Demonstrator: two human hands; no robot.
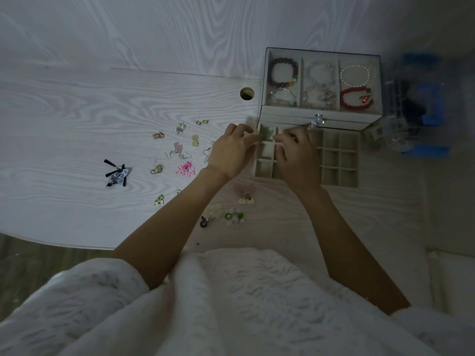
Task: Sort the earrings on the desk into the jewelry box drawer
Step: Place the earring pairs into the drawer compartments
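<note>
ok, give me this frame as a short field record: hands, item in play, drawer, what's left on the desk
left hand: at the drawer's far-left corner, pinching the green earrings
right hand: over the drawer, fingers curled at the same earrings
green earrings: above the far-left compartments
drawer: pulled out, visible grid compartments look empty
top tray: holds bracelets
desk: many earrings unsorted, including pink flower earrings and black tassel earrings

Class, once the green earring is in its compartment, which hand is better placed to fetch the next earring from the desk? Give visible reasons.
Likely left. The left hand sits at the drawer's edge beside the loose earrings; the right hand is over the drawer.
</note>
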